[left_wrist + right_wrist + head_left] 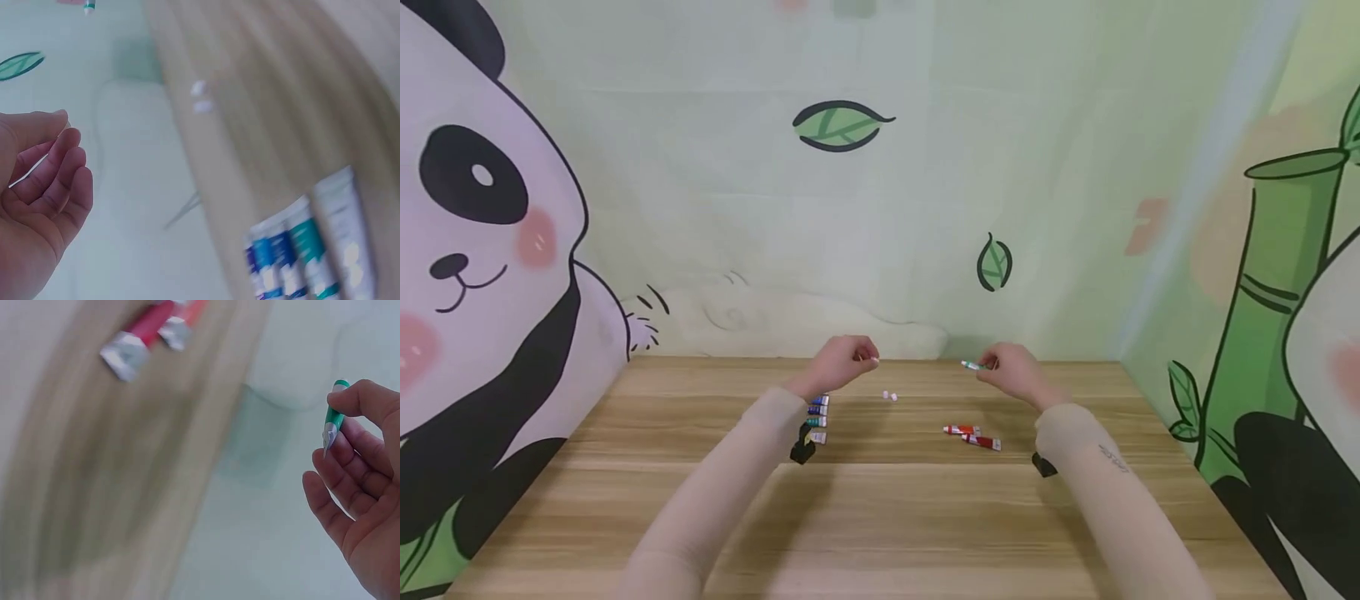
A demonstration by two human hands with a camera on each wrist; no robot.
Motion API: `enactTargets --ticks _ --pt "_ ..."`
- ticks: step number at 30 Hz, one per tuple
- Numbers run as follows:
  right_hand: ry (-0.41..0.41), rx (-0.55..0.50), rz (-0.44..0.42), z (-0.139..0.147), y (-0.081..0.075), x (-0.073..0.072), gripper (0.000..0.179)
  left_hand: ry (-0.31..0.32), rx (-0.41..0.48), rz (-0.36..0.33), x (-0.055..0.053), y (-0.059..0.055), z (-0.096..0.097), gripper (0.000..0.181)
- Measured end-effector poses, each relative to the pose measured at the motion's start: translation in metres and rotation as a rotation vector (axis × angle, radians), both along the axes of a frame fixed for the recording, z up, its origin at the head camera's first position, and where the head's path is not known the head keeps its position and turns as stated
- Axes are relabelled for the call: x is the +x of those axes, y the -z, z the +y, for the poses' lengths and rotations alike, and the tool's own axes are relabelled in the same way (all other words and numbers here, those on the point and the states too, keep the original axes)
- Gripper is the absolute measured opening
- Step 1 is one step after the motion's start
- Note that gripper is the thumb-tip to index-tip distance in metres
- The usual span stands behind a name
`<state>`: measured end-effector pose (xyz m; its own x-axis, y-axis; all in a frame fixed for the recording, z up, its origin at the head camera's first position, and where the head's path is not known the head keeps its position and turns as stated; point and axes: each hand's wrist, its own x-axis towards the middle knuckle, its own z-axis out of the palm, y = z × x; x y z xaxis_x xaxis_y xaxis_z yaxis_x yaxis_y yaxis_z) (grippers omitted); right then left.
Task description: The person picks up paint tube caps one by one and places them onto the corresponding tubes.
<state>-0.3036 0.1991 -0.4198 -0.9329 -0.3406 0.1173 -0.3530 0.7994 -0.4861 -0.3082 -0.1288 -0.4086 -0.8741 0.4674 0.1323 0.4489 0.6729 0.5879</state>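
My right hand (1017, 372) pinches a green paint tube (335, 417) by its sides between thumb and fingers, above the far edge of the table. The tube's white end points left, toward my other hand. Across from it, my left hand (841, 364) has thumb and index finger together on a small white cap (876, 360), mostly hidden by the fingertips. Two more white caps (890, 396) lie on the wood between and below the hands.
Several paint tubes (315, 256), in purple, blues, teal and white, lie in a row under the left forearm. An orange-red tube (961, 430) and a dark red tube (983, 442) touch on the right of the wooden table (880, 517). A printed cloth backdrop (895, 250) rises behind.
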Motion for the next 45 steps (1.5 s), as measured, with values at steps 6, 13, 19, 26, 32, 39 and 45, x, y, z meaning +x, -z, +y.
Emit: enactTargets --ticks 6,13,19,26,32,39,45 --pt "0.021 -0.023 0.074 0.005 -0.034 -0.002 0.016 -0.056 0.036 0.046 -0.001 -0.028 -0.015 0.015" --pt "0.068 -0.074 0.114 0.018 -0.066 -0.001 0.022 -0.083 0.122 0.057 0.002 -0.047 -0.028 0.021" --pt "0.061 -0.105 0.124 0.023 -0.080 0.008 0.024 -0.088 0.158 0.076 0.009 -0.054 -0.034 0.024" --pt "0.009 -0.133 0.168 0.017 -0.091 0.022 0.020 -0.108 0.239 0.110 0.025 -0.074 -0.033 0.021" --pt "-0.061 -0.147 0.223 0.004 -0.100 0.040 0.016 -0.080 0.296 0.116 0.044 -0.087 -0.029 0.022" --pt "-0.182 -0.174 0.319 -0.013 -0.111 0.064 0.013 -0.047 0.382 0.095 0.067 -0.093 -0.026 0.025" --pt "-0.232 -0.175 0.414 -0.020 -0.117 0.075 0.013 -0.040 0.417 0.098 0.080 -0.104 -0.022 0.024"
